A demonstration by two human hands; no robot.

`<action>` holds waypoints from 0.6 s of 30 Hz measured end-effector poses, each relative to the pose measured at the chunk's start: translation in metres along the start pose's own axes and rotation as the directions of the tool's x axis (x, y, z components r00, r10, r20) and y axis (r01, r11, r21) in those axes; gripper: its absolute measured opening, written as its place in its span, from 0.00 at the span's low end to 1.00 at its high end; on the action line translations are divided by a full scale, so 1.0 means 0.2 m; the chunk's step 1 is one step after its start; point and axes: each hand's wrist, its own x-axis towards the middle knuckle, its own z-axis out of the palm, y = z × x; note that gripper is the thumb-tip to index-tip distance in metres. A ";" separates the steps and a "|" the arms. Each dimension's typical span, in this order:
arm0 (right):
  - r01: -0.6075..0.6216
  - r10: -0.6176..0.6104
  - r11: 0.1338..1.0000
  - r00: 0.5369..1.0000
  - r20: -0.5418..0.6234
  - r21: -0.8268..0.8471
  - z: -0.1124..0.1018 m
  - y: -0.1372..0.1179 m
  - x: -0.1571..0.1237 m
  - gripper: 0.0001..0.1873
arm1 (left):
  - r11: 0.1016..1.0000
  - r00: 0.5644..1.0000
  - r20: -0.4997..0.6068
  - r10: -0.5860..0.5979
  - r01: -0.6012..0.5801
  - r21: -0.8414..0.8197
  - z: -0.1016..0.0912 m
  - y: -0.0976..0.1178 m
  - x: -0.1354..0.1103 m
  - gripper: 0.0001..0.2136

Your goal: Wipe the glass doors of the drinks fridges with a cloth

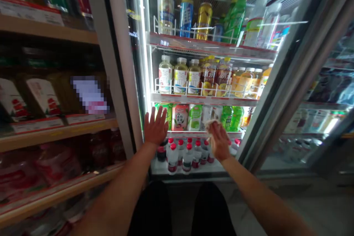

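In the head view my left hand (156, 125) has its fingers spread, palm toward the glass front of a lit drinks cooler, near the left side of its frame. It holds nothing. Farther right, my right hand (219, 140) presses a pale, crumpled cloth (209, 127) toward the glass, at the height of the lower shelf. The cloth is partly hidden under the fingers. Beyond my hands stand a red carton (180, 117) and a green carton (195, 117). Below them are several clear bottles with red caps (173, 158).
Upper cooler shelves carry cans (186, 16), tea bottles (180, 75) and orange drinks (245, 81). A metal frame (290, 77) bounds the right side, with more cooler shelves beyond. Open wooden shelves (55, 132) with bottles stand close on the left. My knees (212, 206) are below.
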 end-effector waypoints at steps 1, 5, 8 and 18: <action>0.078 -0.079 0.997 0.996 0.042 0.026 0.02 -0.06 -0.03 0.41 | 1.000 1.000 0.005 0.000 0.000 0.011 0.00 0.00 -0.02 0.33; 0.222 -0.234 0.969 0.966 0.113 0.109 0.04 -0.19 -0.01 0.40 | 0.999 0.999 0.038 0.023 -0.024 0.030 0.00 0.00 -0.07 0.33; 0.144 -0.150 0.987 0.986 0.067 0.076 0.02 -0.20 0.19 0.38 | 1.000 0.997 0.072 0.003 -0.004 0.017 0.00 -0.01 -0.09 0.31; 0.372 -0.423 0.883 0.895 0.142 0.286 0.15 -0.41 0.05 0.33 | 0.997 0.982 0.187 0.020 -0.034 0.074 -0.02 -0.04 -0.12 0.24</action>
